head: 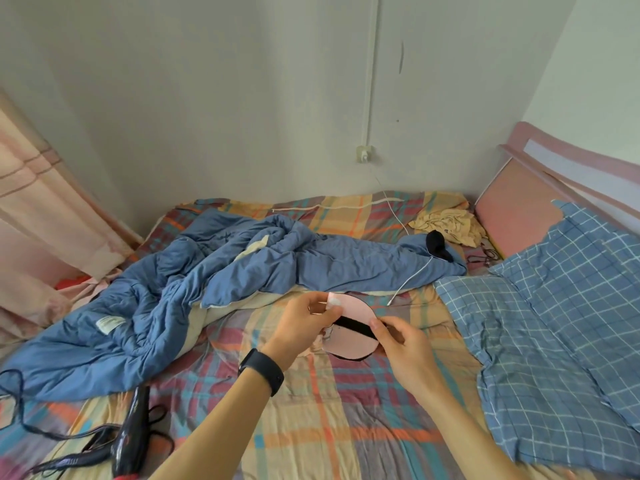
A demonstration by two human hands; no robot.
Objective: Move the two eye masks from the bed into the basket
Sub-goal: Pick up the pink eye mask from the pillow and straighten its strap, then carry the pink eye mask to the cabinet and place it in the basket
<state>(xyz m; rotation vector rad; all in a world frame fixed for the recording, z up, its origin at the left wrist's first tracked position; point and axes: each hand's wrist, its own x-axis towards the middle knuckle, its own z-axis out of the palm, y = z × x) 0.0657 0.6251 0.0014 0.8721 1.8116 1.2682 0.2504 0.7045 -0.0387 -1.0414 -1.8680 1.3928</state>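
Observation:
Both my hands are raised over the middle of the bed (pixel 329 427). My left hand (pixel 304 323), with a black band on its wrist, pinches the left end of a pink eye mask (pixel 353 308). My right hand (pixel 401 344) grips the mask's black strap (pixel 356 325) at its right end. A second pink, black-edged eye mask (pixel 349 348) shows just below the first, partly hidden by my hands; I cannot tell whether it is held or lying on the sheet. No basket is in view.
A crumpled blue quilt (pixel 194 278) lies across the left and far side of the bed. A black hair dryer (pixel 130 434) with its cord sits near the front left. Blue checked pillows (pixel 554 306) lie at the right, a white charging cable (pixel 412 275) beyond my hands.

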